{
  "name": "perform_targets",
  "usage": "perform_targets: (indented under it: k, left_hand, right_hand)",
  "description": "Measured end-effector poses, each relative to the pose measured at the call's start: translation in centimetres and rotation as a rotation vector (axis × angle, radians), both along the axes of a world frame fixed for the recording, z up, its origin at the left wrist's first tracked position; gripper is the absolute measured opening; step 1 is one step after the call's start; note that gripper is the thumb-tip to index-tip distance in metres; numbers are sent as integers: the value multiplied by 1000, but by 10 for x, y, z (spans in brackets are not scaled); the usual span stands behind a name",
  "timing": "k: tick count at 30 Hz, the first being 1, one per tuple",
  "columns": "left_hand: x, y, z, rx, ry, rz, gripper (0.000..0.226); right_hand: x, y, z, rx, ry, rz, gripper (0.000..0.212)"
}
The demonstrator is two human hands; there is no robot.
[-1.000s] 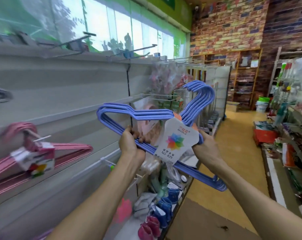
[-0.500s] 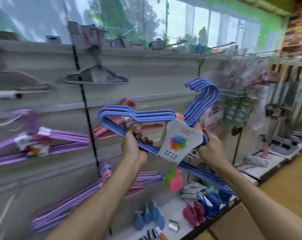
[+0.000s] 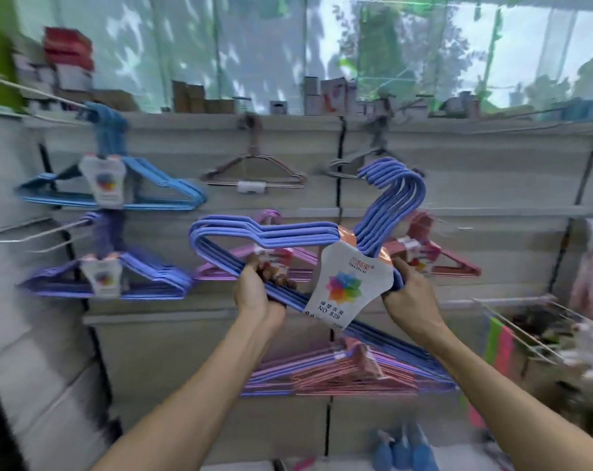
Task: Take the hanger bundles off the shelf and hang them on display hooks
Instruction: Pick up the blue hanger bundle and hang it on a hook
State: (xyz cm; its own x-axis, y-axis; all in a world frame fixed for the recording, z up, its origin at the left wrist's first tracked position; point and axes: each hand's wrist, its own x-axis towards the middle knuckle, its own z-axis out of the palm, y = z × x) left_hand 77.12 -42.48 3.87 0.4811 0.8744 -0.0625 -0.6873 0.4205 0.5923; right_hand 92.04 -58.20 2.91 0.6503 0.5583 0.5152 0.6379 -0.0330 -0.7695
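Both hands hold a tilted bundle of blue plastic-coated hangers (image 3: 264, 234) before a grey slatted display wall (image 3: 458, 195). The left hand (image 3: 254, 294) grips its lower bar; the right hand (image 3: 407, 294) clasps its neck beside the white card label (image 3: 347, 283). Blue, purple and pink bundles hang on hooks; windows above.

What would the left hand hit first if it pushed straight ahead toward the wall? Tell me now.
Most likely the pink hanger bundle hanging directly behind the left hand, which holds the blue hanger bundle. Depth is unclear in this blurred view, so the gap cannot be judged.
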Motion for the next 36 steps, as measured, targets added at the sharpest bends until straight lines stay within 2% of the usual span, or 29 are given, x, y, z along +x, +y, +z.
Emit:
perform_targets:
  k: [4,8,12,17,21,23,28,36]
  left_hand:
    - [-80,49,-2,-28,-4,77,39]
    - [-157,90,-6,-27,10,136,39]
    - [-224,127,-15,-47,65,241,31]
    - [-285,175,-36,-81,136,298,15]
    - [-315,215,-60,-163,154,339,9]
    - [-322,233,-69,-181,135,348,14]
    - [-327,274,-89,-236,90,369,17]
    - [-321,341,-92,-276,126,447,20]
  right_hand:
    - [-63,64,-2,19,36,111,41]
    - [-123,125,-12,-10,52,185,24]
    - [-180,177,-19,-58,45,243,27]
    - [-229,232,-28,-148,-21,272,16]
    - [-245,275,-32,-222,-56,303,11]
    - [-247,296,-34,-267,-101,302,3]
    - [-247,355,-36,-379,-198,310,5]
    - [-243,429,-24,-427,-275,363,6]
